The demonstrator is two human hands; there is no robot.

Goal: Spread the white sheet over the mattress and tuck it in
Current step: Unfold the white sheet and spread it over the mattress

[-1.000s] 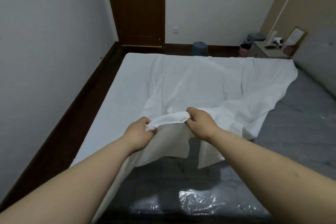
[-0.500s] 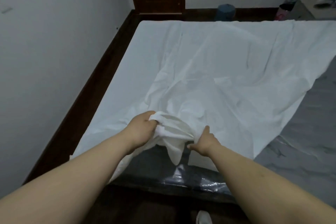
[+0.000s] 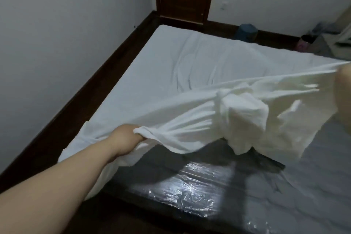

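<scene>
Left hand (image 3: 129,135) reaches out low, forearm straight, fingers curled tight around a bunched edge of the white sheet (image 3: 190,85). Right hand (image 3: 342,89) sits at the frame's right edge, blurred and cut off; the sheet stretches taut toward it, but I cannot tell whether it grips. The cloth is thin and creased, flat over the mattress's far side, lifted and knotted into a lump mid-span. The near mattress (image 3: 284,186) shows bare: grey quilting under crinkled, glossy plastic wrap.
</scene>
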